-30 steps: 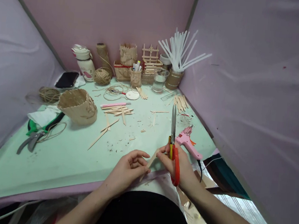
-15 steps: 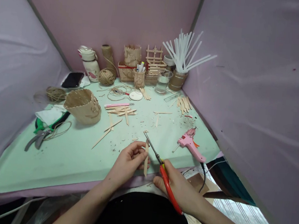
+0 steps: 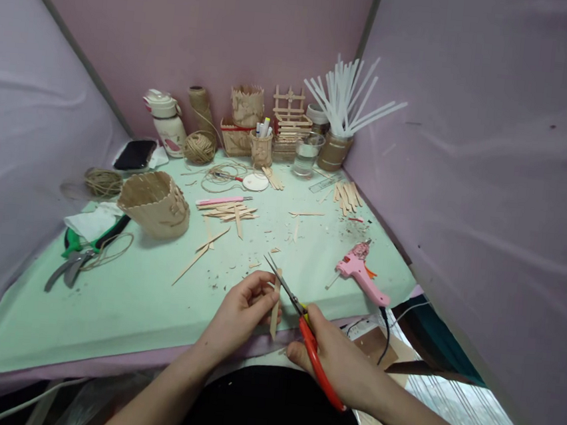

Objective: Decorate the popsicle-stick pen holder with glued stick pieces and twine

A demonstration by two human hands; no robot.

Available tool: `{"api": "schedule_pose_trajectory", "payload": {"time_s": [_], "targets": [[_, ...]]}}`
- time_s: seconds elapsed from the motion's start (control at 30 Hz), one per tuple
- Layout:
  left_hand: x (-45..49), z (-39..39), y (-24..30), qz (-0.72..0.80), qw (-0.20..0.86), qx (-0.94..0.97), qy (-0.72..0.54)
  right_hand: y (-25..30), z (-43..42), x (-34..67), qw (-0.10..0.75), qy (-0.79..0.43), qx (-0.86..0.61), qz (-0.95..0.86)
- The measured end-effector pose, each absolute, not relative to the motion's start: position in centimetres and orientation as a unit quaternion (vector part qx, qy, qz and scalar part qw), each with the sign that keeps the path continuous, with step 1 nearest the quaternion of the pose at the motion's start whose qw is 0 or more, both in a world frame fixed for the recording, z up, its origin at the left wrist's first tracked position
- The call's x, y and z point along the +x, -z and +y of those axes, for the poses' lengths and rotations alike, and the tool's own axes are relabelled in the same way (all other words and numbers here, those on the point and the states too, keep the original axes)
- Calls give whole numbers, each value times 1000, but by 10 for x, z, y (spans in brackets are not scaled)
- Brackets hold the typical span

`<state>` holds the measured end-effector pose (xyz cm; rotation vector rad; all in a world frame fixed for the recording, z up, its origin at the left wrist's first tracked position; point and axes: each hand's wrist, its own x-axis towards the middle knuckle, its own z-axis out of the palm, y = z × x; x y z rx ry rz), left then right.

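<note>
Near the table's front edge, my left hand [image 3: 251, 301] pinches a flat wooden craft stick [image 3: 274, 318], held upright between thumb and fingers. My right hand [image 3: 332, 354] is wrapped round the red handles of the scissors [image 3: 314, 356]. Their blades point up and left, across the stick's upper end, and look slightly parted. Small cut wood pieces [image 3: 274, 250] lie on the table just past the blade tips. Further off is a pile of craft sticks [image 3: 228, 211], with several sticks laid at angles in front of it.
A pink glue gun [image 3: 361, 270] lies right of my hands. On the left are a wooden basket [image 3: 156, 207] and green-handled pruners [image 3: 76, 256]. Along the back stand a bottle [image 3: 166, 124], twine [image 3: 199, 146], a cup of water [image 3: 306, 158] and a jar of glue sticks [image 3: 337, 147].
The scissor blades have shifted slightly down and left onto the stick's upper end. A small wood chip now lies on the table beyond the tips. The view has shifted slightly.
</note>
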<state>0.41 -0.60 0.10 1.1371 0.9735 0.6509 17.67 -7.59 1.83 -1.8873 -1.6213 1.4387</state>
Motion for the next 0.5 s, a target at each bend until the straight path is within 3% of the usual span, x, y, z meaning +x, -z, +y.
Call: {"api": "schedule_pose_trajectory", "payload": {"time_s": [0.5], "targets": [[7, -2, -4, 440, 730, 467, -235, -10, -74, 181, 148, -521, -648, -536]]}}
